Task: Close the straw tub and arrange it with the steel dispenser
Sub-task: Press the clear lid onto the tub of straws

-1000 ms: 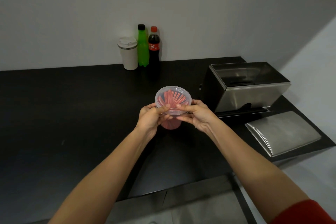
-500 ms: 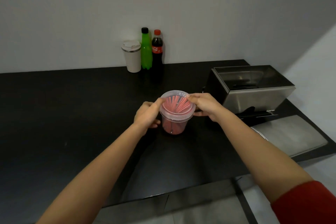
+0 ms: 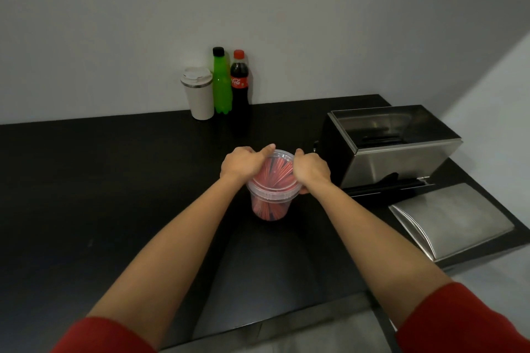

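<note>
A clear round plastic tub of red straws (image 3: 269, 206) stands upright on the black bench (image 3: 114, 186), left of the open-topped stainless steel box dispenser (image 3: 395, 152), near it but apart. A clear plastic lid (image 3: 276, 173) sits across the tub's mouth; I cannot tell whether it is fully pressed home. The left hand (image 3: 243, 165) is on the lid's side away from the dispenser, its grip clamped on the rim with the thumb lying over the far edge. The right hand (image 3: 311, 170) is on the side toward the dispenser, its grip likewise clamped on the rim. A loose brushed-steel cover (image 3: 450, 221) lies just in front of the dispenser. Well to the dispenser's left, against the wall, a white travel mug (image 3: 199, 94), a green plastic bottle (image 3: 221, 83) and a dark cola bottle with a red cap (image 3: 239, 89) stand side by side.
</note>
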A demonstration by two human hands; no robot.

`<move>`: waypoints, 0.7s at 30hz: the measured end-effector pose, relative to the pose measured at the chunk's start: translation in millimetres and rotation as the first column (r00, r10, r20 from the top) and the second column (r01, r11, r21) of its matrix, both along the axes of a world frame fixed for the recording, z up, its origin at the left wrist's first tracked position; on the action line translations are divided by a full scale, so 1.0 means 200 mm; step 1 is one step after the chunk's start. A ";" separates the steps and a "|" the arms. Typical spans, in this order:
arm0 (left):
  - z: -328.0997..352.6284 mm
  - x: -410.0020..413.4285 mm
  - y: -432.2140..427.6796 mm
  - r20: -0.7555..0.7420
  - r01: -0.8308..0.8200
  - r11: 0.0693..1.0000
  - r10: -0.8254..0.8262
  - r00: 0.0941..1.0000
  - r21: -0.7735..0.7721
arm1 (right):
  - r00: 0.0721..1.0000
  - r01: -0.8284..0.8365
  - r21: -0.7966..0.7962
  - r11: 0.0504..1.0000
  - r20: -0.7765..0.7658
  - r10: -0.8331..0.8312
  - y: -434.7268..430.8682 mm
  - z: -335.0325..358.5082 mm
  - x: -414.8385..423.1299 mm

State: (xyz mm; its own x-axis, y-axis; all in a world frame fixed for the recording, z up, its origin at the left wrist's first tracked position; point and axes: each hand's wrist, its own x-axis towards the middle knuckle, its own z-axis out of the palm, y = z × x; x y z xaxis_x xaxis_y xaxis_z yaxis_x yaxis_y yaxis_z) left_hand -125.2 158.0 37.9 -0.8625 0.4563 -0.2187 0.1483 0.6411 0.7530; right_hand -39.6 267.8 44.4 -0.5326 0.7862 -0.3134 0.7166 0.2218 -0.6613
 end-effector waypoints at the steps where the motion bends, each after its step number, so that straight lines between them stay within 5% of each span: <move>1: -0.01 0.00 0.00 -0.004 -0.005 1.000 0.005 1.000 0.005 | 1.000 0.006 0.003 1.000 0.000 -0.006 0.00 0.00 -0.01; 12: -0.02 0.00 0.01 -0.065 -0.060 0.998 0.060 0.996 0.007 | 0.996 0.021 -0.050 0.999 -0.090 -0.025 0.03 -0.06 -0.03; 21: 0.01 0.03 0.01 -0.041 -0.089 0.996 0.090 0.995 0.025 | 0.990 0.021 0.091 0.996 -0.138 -0.008 0.02 -0.07 -0.01</move>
